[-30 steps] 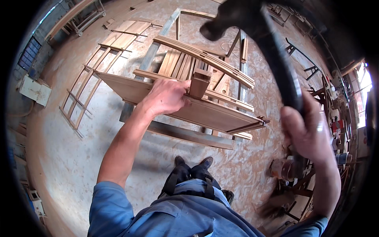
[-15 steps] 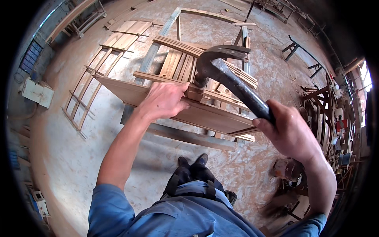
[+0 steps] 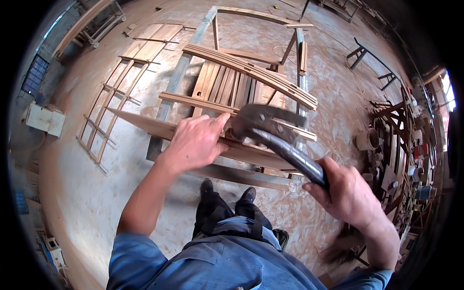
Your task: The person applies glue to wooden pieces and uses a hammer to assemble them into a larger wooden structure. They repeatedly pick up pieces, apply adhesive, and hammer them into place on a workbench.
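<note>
My right hand (image 3: 350, 195) is closed round the dark handle of a claw hammer (image 3: 292, 157). The hammer's head, smeared by motion, is low over the top edge of a brown wooden panel (image 3: 145, 124), just right of my left hand (image 3: 195, 142). My left hand grips that edge, fingers over the top and thumb on the near side. A small wooden block by its fingertips is mostly hidden behind the hammer head. The panel stands on edge across the near end of a wooden trestle frame (image 3: 208, 26).
Long wooden strips (image 3: 251, 70) and boards (image 3: 208, 82) lie across the frame. A slatted wooden lattice (image 3: 108, 118) is on the floor at left. A dark sawhorse (image 3: 372, 60) stands at far right, and a bucket (image 3: 367, 140) sits beside cluttered racks (image 3: 403, 116).
The hammer has come down and nearer the panel's edge, my right hand lowering with it. My left hand has shifted slightly down in the picture with the panel. My feet have moved apart.
</note>
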`<action>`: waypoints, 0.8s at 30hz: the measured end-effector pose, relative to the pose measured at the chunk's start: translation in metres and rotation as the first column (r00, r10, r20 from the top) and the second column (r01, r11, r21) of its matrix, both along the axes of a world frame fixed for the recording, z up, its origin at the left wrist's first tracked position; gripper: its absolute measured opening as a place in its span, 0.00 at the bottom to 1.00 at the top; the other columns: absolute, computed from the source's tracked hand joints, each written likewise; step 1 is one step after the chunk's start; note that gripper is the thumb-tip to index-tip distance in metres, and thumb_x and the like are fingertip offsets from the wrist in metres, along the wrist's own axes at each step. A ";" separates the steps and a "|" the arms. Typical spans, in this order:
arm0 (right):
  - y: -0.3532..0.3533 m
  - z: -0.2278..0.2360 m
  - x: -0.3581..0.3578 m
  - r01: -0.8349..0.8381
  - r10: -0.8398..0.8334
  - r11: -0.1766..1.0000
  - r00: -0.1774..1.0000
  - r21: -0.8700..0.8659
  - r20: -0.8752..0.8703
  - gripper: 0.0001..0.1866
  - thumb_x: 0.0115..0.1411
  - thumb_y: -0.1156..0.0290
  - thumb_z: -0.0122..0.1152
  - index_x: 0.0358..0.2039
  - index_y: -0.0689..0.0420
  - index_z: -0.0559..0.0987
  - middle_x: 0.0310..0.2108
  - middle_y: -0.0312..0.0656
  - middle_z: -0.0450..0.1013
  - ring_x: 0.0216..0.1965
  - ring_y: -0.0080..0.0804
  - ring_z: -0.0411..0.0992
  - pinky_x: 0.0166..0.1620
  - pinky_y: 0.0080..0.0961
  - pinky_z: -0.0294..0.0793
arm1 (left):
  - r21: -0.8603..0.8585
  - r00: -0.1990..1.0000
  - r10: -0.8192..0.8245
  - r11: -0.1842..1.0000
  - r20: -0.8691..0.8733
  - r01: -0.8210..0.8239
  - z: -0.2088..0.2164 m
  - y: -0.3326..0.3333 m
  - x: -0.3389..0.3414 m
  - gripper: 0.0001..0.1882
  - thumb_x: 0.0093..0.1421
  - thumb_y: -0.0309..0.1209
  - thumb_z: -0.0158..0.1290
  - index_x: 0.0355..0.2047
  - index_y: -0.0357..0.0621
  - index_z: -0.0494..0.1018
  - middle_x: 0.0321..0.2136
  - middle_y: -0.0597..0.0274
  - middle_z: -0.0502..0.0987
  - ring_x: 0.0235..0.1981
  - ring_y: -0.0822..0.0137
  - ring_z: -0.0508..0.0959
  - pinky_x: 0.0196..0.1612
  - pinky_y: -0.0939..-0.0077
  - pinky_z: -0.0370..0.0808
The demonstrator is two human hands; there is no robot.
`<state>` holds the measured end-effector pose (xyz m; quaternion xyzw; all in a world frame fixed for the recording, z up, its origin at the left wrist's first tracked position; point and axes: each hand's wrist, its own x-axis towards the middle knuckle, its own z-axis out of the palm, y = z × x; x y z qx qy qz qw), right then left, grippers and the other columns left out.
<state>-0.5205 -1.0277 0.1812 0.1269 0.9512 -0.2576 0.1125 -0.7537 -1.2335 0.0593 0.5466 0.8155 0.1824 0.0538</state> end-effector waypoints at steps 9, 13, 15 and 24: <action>-0.102 -0.009 0.031 0.585 -0.652 0.693 0.758 -0.421 -0.021 0.20 0.55 0.62 0.68 0.37 0.64 0.72 0.24 0.42 0.72 0.21 0.33 0.70 0.25 0.26 0.69 | -0.008 0.991 -0.122 0.993 -0.062 0.122 0.000 -0.049 -0.047 0.22 0.40 0.32 0.67 0.35 0.42 0.72 0.27 0.58 0.74 0.33 0.57 0.75 0.37 0.63 0.71; -0.155 -0.014 0.037 0.704 -0.780 0.521 0.623 -0.482 0.067 0.25 0.57 0.54 0.67 0.37 0.65 0.71 0.21 0.36 0.71 0.20 0.21 0.68 0.24 0.17 0.65 | 0.078 0.972 -0.190 0.976 -0.141 0.202 -0.013 -0.053 -0.051 0.11 0.41 0.29 0.59 0.20 0.47 0.66 0.19 0.64 0.68 0.25 0.64 0.72 0.27 0.70 0.67; -0.175 -0.020 0.034 0.736 -0.841 0.443 0.538 -0.512 0.046 0.27 0.57 0.50 0.67 0.35 0.64 0.71 0.19 0.35 0.70 0.19 0.21 0.68 0.23 0.17 0.64 | 0.095 0.963 -0.199 0.971 -0.180 0.218 -0.017 -0.053 -0.053 0.08 0.43 0.28 0.53 0.17 0.49 0.63 0.17 0.68 0.64 0.22 0.70 0.69 0.24 0.75 0.63; -0.211 -0.029 0.017 0.826 -0.930 0.353 0.258 -0.439 -0.261 0.28 0.58 0.44 0.61 0.31 0.62 0.72 0.17 0.38 0.69 0.16 0.25 0.68 0.20 0.19 0.65 | 0.108 0.959 -0.187 0.971 -0.211 0.213 -0.021 -0.052 -0.056 0.11 0.41 0.27 0.53 0.14 0.50 0.60 0.14 0.70 0.57 0.17 0.72 0.61 0.20 0.75 0.52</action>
